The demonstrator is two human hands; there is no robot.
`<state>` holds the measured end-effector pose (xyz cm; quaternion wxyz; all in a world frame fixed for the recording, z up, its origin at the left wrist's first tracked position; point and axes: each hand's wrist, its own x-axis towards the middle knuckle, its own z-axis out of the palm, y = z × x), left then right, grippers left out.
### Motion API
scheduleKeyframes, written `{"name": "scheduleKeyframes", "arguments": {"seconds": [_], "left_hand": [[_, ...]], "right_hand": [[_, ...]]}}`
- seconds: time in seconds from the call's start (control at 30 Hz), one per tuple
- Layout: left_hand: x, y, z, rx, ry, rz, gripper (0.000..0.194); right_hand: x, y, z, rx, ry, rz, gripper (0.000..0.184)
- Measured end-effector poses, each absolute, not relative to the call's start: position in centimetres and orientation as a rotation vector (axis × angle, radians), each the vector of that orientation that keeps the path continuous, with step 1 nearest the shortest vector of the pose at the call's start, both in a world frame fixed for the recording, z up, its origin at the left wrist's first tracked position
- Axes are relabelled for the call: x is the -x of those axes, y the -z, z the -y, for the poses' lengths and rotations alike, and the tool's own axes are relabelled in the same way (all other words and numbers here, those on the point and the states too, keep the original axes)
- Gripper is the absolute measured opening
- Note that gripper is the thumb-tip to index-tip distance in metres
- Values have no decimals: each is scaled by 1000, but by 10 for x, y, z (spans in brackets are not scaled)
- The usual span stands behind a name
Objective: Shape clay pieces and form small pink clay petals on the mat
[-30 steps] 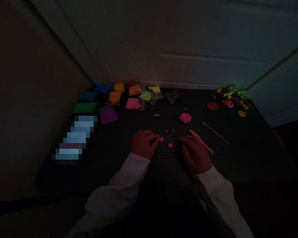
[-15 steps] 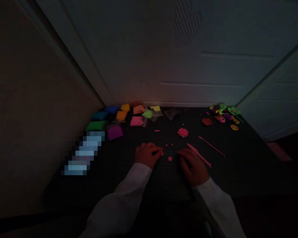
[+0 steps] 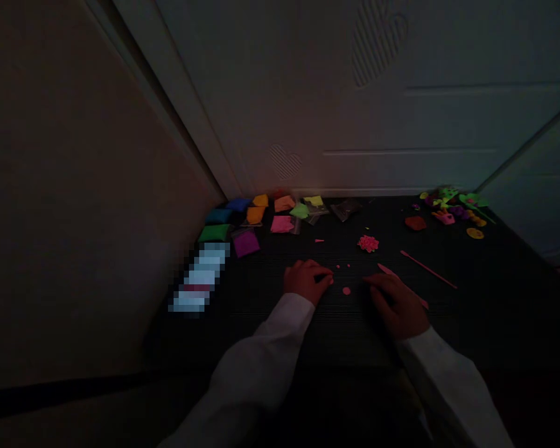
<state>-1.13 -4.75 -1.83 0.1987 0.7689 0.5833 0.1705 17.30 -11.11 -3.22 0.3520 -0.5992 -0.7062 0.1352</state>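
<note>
My left hand (image 3: 305, 279) rests on the dark table with thumb and forefinger pinched on a small pink clay piece (image 3: 331, 281). To the right of its fingertips lies a flat pink clay disc (image 3: 346, 290), with two tiny pink clay balls (image 3: 338, 266) behind it. My right hand (image 3: 398, 306) is low over the table, right of the disc, fingers loosely bent and thumb apart, with nothing visible in them. It partly covers a pink clay knife (image 3: 417, 297). Further back sits a pink petalled clay flower (image 3: 368, 243). A thin pink modelling tool (image 3: 429, 269) lies to the right.
Bags of coloured clay (image 3: 255, 215) line the back left, near a lit, blurred-out screen (image 3: 200, 274). A small pink piece (image 3: 319, 241) lies mid-table. Back right are a reddish lump (image 3: 415, 223), a yellow disc (image 3: 475, 233) and several colourful clay figures (image 3: 448, 208). A white panel (image 3: 401, 124) stands behind.
My view has turned left, so everything sits further right in the picture. The left hand keeps its pinch beside the disc; the right hand is slightly further from the disc.
</note>
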Motion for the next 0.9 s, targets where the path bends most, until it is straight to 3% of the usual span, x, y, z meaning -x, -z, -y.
{"name": "scheduleKeyframes", "arguments": {"seconds": [0.9], "left_hand": [[28,42,26,-2090,-856,-1396,13]], "right_hand": [[-170,35,108,1536,-407,1727,23]]}}
